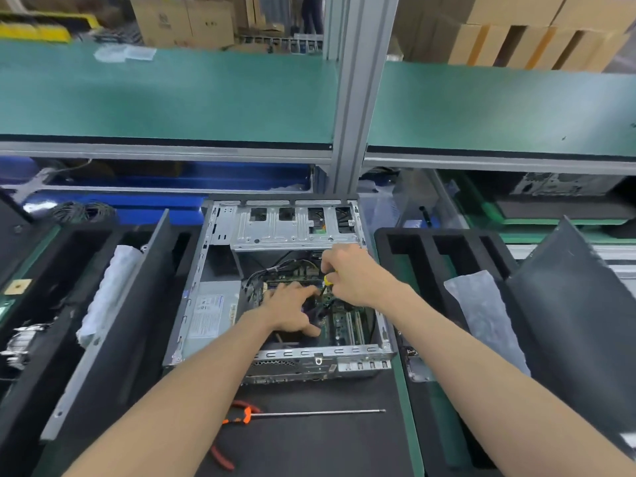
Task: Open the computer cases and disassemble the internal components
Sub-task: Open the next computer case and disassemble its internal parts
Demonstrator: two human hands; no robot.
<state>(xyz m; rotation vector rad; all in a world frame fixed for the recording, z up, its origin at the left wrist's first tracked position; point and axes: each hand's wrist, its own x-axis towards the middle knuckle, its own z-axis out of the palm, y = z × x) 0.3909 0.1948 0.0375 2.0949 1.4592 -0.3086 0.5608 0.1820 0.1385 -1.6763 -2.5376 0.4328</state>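
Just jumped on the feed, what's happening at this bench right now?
A person is working inside an open computer case lying on the bench, side panel already off. The right hand grips a yellow-handled tool over the motherboard, while the left hand rests on the board beside it. The power supply still sits in the case. A long screwdriver and red-handled pliers lie unused on the mat in front.

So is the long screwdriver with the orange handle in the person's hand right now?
No, the long screwdriver lies untouched on the black mat in front of the computer case.
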